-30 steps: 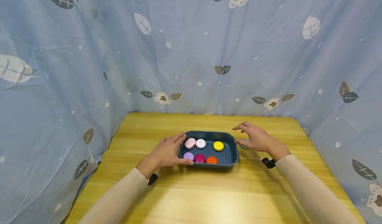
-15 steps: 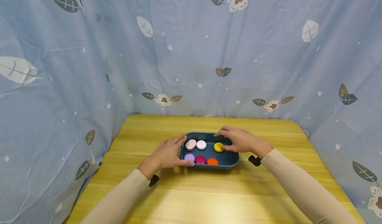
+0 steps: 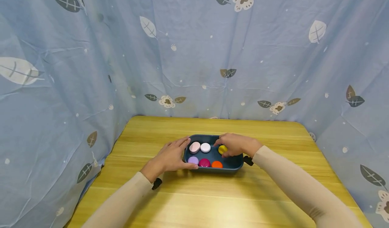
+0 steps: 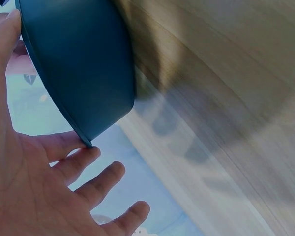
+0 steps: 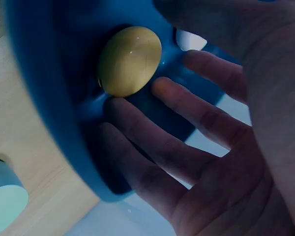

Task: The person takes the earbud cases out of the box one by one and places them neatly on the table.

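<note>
A dark blue rectangular tray (image 3: 212,170) stands on the table, holding several small round, macaron-shaped pieces. My left hand (image 3: 171,155) grips its left end, the thumb along the front rim and the fingers at the back corner. My right hand (image 3: 237,144) reaches down into the tray's right half. Its spread fingers and thumb surround the yellow round piece (image 3: 222,149); in the right wrist view, fingertips lie close beside this yellow piece (image 5: 130,61) without closing on it. Part of the yellow piece is hidden in the head view.
Pale pink (image 3: 195,147) and white (image 3: 205,147) pieces lie at the tray's back left. Along its front lie lilac (image 3: 193,160), magenta (image 3: 204,163) and orange (image 3: 217,164) ones. A pale blue-green cylinder (image 5: 7,206) stands outside the tray. A patterned curtain (image 3: 188,52) hangs behind the table.
My right hand has moved left from beside the tray's right end and lowered over the yellow piece. The left hand keeps its place on the tray.
</note>
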The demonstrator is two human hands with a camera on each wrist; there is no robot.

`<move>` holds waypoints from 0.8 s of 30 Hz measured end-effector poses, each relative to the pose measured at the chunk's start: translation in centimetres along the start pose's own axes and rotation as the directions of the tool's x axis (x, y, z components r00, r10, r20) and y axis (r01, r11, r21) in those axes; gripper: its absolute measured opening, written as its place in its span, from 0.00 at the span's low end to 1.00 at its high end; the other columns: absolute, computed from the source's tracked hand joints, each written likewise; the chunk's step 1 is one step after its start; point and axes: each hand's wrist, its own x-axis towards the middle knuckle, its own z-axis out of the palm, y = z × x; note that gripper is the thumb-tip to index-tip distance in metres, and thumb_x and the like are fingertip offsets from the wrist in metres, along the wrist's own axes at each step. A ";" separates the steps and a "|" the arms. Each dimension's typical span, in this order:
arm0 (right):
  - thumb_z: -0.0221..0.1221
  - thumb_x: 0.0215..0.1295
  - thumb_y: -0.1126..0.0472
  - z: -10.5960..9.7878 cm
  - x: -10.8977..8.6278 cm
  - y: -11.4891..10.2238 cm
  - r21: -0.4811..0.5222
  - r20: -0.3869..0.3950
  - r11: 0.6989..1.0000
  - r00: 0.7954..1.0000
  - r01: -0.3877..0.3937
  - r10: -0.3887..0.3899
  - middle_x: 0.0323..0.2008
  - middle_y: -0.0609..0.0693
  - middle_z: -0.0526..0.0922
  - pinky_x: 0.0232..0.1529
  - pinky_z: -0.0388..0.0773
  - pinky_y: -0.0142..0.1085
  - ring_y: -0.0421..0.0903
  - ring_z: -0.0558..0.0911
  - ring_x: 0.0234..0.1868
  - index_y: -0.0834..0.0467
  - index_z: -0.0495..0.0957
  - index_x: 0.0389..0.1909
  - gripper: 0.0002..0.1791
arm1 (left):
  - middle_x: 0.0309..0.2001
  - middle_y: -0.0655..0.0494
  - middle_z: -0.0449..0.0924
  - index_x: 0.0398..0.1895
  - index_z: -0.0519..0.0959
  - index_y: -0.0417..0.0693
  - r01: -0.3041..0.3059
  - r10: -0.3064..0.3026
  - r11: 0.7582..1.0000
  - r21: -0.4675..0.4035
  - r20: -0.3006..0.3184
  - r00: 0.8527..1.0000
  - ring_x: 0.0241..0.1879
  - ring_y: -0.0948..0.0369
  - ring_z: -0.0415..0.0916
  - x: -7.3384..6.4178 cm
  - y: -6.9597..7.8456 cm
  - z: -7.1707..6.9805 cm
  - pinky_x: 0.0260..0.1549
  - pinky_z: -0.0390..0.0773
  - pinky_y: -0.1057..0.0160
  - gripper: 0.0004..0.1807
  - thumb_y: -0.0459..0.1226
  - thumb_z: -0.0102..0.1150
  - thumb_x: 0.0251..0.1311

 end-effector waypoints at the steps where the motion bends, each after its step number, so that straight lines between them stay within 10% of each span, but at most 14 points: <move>1: 0.80 0.75 0.57 0.0 0.1 -0.1 -0.002 0.010 1.000 1.000 0.001 -0.001 0.67 0.58 0.89 0.78 0.86 0.55 0.54 0.87 0.65 0.56 0.87 0.75 0.30 | 0.96 0.52 0.57 0.97 0.59 0.52 -0.001 0.001 1.000 0.001 -0.001 1.000 0.92 0.40 0.64 0.0 0.0 0.0 0.90 0.61 0.28 0.74 0.86 0.65 0.59; 24: 0.78 0.74 0.64 -0.6 -0.1 0.5 0.027 -0.074 0.998 0.996 0.054 -0.052 0.60 0.56 0.90 0.68 0.90 0.51 0.54 0.87 0.57 0.56 0.91 0.68 0.23 | 0.96 0.52 0.58 0.97 0.60 0.51 0.012 -0.012 1.000 -0.004 -0.003 1.000 0.91 0.40 0.65 0.2 0.0 0.3 0.90 0.62 0.28 0.73 0.86 0.67 0.59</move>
